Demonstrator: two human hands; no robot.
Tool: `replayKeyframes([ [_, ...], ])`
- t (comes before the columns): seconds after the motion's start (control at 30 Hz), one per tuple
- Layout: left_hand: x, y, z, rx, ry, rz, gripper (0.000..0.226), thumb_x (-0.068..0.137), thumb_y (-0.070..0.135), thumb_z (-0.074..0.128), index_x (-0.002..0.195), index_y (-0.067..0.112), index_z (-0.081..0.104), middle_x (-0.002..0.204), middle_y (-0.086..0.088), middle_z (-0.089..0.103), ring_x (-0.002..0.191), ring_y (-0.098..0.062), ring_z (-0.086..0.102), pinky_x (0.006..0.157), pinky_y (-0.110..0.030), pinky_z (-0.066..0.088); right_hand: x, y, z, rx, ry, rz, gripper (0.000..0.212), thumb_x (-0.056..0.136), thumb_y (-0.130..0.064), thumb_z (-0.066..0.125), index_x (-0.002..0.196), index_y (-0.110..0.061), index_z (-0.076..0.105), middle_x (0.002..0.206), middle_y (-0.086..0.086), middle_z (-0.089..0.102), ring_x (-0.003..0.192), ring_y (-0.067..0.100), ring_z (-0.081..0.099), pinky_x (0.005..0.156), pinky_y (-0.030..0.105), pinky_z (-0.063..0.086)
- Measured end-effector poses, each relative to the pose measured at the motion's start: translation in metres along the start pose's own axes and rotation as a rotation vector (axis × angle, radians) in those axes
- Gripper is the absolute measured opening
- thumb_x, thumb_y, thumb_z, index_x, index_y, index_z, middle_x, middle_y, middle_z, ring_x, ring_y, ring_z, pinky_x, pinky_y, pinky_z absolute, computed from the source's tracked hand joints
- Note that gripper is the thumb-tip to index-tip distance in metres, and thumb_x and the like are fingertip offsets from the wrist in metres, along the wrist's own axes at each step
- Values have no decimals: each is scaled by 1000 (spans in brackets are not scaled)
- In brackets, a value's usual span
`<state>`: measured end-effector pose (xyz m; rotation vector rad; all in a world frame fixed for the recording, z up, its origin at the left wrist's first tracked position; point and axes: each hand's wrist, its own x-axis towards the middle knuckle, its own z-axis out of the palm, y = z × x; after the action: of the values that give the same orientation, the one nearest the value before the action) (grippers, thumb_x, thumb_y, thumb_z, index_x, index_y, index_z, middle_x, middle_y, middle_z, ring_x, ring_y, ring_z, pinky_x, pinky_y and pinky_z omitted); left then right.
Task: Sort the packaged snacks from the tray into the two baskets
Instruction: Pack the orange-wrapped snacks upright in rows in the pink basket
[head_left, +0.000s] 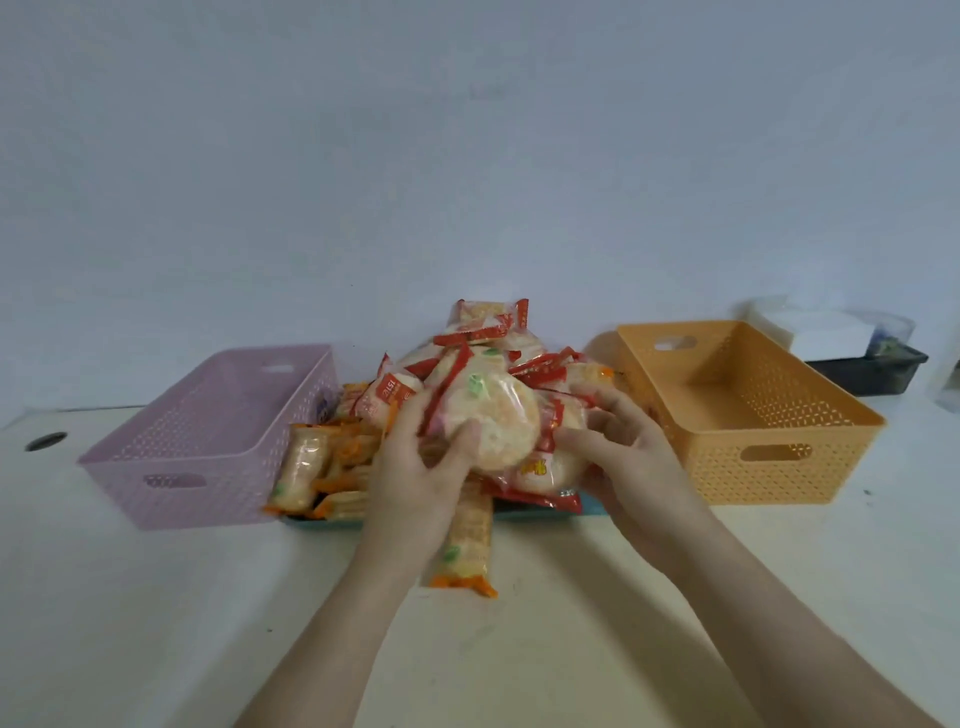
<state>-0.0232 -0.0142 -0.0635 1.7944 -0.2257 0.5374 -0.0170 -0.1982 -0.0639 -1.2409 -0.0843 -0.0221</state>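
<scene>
Snacks (488, 374) are lying heaped in the middle of the frame, red-edged round rice-cracker packs piled toward the centre and right, orange-edged long packs (322, 462) crowding the lower left of the heap. The pile is sitting on a teal tray (589, 505), of which only a thin front edge is showing. One long orange-edged pack (465, 540) is hanging over the tray's front edge onto the white tabletop (519, 649), pointing toward the bottom of the frame.

The left hand (415, 467) is reaching in from the lower centre, its grip closing around a round cracker pack (491, 421), thumb pressing on the clear wrapper's front. The right hand (628, 447) is coming in from the lower right, fingers curling onto the red edge of the same pack and the packs beside it; whether its grip is actually closing on one is hard to tell.

A pink basket (208, 467) is standing at the left of the frame, touching the heap's left side, and looking empty inside. An orange basket (769, 467) is standing at the right, just beside the heap, its floor bare. Behind it, in the upper right, a dark bin (872, 371) is holding white objects (831, 332), blurred. A round hole (45, 440) is showing in the tabletop at far left.
</scene>
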Motion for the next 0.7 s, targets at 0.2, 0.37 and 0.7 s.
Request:
replayKeyframes([
  [0.2, -6, -6, 9, -12, -223, -77, 45, 87, 21, 69, 119, 47, 51, 113, 34, 59, 105, 17, 54, 86, -13, 49, -8, -5, -1, -120, -236, 132, 59, 76, -47, 75, 130, -29, 58, 127, 4, 65, 114, 21, 65, 95, 46, 53],
  [0.37, 9, 11, 14, -8, -210, 3, 41, 90, 21, 65, 120, 43, 51, 126, 19, 57, 114, 3, 56, 89, -18, 48, -9, -37, -2, -522, 84, -387, 56, 75, -31, 80, 123, -37, 52, 111, -16, 65, 104, 0, 63, 91, 32, 54],
  [0.7, 118, 2, 37, 1036, -426, -122, 112, 72, 71, 62, 149, 40, -13, 161, -7, -18, 147, -40, -3, 116, -53, 18, 44, -76, -58, -1559, 441, -263, 68, 87, -47, 58, 146, -33, 29, 149, 6, 39, 139, 30, 33, 109, 55, 28],
])
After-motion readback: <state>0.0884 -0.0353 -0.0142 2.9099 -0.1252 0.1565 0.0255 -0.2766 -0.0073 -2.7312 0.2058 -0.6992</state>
